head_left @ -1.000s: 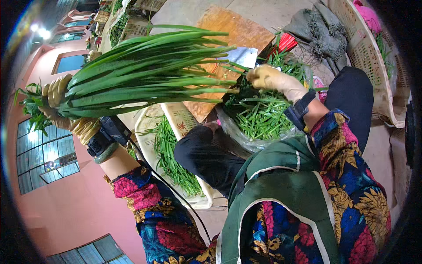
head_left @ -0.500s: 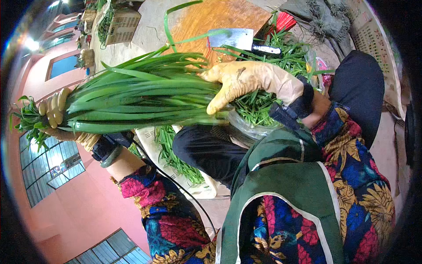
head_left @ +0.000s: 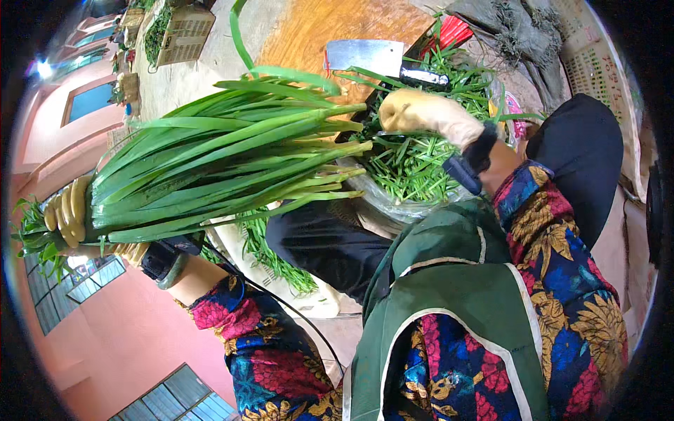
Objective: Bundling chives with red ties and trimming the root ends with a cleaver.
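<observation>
A thick bunch of long, flat green leaves (head_left: 210, 165) lies sideways across the left half of the view. My left hand (head_left: 68, 210), in a yellowish glove, is wrapped round its left end, where leafy tips stick out past the fingers. The pale ends of the bunch fan out to the right, uneven in length. Apart from those ends, my right hand (head_left: 425, 116), also gloved, hovers over a plastic-lined heap of cut greens (head_left: 414, 165). It is slightly blurred, with curled fingers turned away; whatever they may hold is hidden.
A cleaver (head_left: 365, 57) with a dark handle rests on the edge of a wooden board (head_left: 302, 31). By my left knee sits a pale crate (head_left: 319, 302) with more greens. Other crates (head_left: 186, 35) stand at far left and right. A dark cable (head_left: 302, 312) runs beside my left arm.
My right hand has come off the bunch's right end and moved right, its fingers now curled. The bunch, still in my left hand, has shifted slightly left and down.
</observation>
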`<state>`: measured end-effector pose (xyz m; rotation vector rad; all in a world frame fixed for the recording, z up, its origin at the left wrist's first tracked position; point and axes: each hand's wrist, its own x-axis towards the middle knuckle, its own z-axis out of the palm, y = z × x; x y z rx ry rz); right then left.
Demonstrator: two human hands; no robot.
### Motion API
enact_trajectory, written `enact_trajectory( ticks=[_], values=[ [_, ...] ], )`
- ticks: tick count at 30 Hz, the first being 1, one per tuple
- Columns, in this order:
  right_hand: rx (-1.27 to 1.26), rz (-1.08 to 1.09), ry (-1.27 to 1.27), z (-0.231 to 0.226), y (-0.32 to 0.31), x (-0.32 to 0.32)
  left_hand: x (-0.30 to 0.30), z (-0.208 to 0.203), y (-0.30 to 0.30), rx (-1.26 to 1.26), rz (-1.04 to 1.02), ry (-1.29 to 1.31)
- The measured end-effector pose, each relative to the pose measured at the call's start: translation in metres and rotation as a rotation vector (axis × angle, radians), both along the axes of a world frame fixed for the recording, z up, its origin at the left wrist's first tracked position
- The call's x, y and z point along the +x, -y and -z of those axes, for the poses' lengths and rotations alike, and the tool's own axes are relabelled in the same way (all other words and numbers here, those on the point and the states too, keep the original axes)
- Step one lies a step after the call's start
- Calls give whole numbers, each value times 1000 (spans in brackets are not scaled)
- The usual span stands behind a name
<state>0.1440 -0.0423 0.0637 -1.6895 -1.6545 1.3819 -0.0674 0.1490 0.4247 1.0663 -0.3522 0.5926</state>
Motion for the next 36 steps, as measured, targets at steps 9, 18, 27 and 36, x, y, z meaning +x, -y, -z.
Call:
enact_trajectory(
  ticks=[9,18,27,36],
  values=[
    [596,295,-472,-80,-15,18,12,11,31,75,161,9],
    [819,262,-353,-78,-16,1,36,-3,43,451,645,-124],
    [920,92,-363,-99,0,11,42,55,90,103,406,107],
    [567,-69,-708,-171,20,-7,25,47,42,289,173,-261]
  ],
)
